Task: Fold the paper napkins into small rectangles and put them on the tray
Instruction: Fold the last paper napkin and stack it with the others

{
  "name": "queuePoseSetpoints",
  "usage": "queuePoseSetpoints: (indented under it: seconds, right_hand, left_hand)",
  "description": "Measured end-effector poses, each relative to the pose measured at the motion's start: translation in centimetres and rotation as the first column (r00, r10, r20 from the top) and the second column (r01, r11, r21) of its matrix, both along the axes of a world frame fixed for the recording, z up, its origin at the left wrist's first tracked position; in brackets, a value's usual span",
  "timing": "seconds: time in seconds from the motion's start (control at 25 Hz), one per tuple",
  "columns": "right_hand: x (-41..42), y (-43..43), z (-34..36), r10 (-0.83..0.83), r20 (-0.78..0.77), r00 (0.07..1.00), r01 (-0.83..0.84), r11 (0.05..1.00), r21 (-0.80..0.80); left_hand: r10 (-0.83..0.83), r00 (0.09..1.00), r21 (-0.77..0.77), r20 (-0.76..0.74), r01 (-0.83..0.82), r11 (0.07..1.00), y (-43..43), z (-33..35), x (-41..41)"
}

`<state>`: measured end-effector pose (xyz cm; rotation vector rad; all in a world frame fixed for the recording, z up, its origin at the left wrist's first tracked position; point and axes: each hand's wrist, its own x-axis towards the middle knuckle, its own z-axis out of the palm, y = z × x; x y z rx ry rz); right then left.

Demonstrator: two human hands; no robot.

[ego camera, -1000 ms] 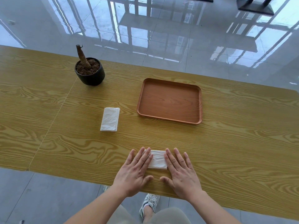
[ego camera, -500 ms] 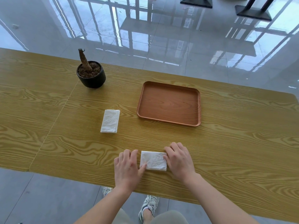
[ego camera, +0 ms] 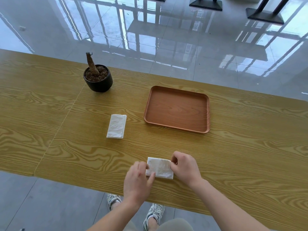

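A folded white napkin (ego camera: 160,167) lies near the table's front edge, between my hands. My left hand (ego camera: 138,179) pinches its left end, thumb on the lower left corner. My right hand (ego camera: 184,167) grips its right end with curled fingers. A small stack of folded napkins (ego camera: 116,126) lies further back on the left. The brown wooden tray (ego camera: 176,108) sits beyond the hands, slightly right, with nothing in it.
A black pot (ego camera: 98,79) with soil and a bare stump stands at the back left of the wooden table (ego camera: 250,147). A seam in the tabletop runs diagonally on the left. My shoes show on the grey floor below the front edge.
My hands went from lying flat on the napkin to drawing apart to its two ends, where the fingers now curl and grip it. The napkin is more exposed.
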<state>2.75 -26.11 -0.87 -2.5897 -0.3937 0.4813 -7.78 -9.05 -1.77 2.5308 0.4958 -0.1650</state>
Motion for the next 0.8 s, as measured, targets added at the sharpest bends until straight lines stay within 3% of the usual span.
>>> queuePoseSetpoints:
  seconds: [0.12, 0.2, 0.28, 0.36, 0.44, 0.52, 0.56, 0.64, 0.8]
  right_hand:
    - [-0.7, 0.2, -0.1, -0.269, -0.212, 0.94, 0.299, 0.946, 0.127]
    - [-1.2, 0.6, -0.2, -0.393, -0.407, 0.824, 0.502, 0.84, 0.205]
    - [-1.8, 0.9, -0.3, -0.463, -0.592, 0.66, 0.697, 0.671, 0.252]
    - [-2.3, 0.9, -0.1, -0.458, -0.723, 0.517, 0.824, 0.494, 0.275]
    - [-2.7, 1.1, 0.1, -0.41, -0.81, 0.419, 0.893, 0.346, 0.287]
    - [-3.1, 1.1, 0.3, -0.365, -0.852, 0.375, 0.919, 0.265, 0.291]
    - [-3.3, 1.2, 0.4, -0.355, -0.857, 0.373, 0.92, 0.261, 0.292]
    - [-3.7, 1.3, 0.3, -0.358, -0.839, 0.41, 0.899, 0.315, 0.305]
    - [-3.4, 1.6, 0.2, -0.382, -0.733, 0.563, 0.782, 0.534, 0.323]
  left_hand:
    - [0.136, 0.967, -0.21, -0.213, -0.182, 0.961, -1.8, 0.5, 0.0]
    - [0.183, 0.921, -0.377, -0.345, -0.314, 0.871, -2.9, 0.9, 0.4]
    - [0.248, 0.856, -0.543, -0.454, -0.487, 0.684, -3.6, 1.5, 0.8]
    - [0.317, 0.798, -0.583, -0.513, -0.595, 0.554, -3.7, 1.7, 0.9]
    - [0.38, 0.726, -0.6, -0.573, -0.688, 0.409, -3.7, 1.9, 0.9]
    - [0.398, 0.653, -0.622, -0.644, -0.75, 0.224, -3.6, 2.2, 1.0]
    - [0.402, 0.636, -0.64, -0.658, -0.754, 0.146, -3.6, 2.4, 1.2]
    - [0.441, 0.639, -0.665, -0.63, -0.738, 0.119, -3.4, 2.6, 1.3]
    - [0.516, 0.723, -0.662, -0.46, -0.666, 0.344, -2.0, 2.7, 1.1]
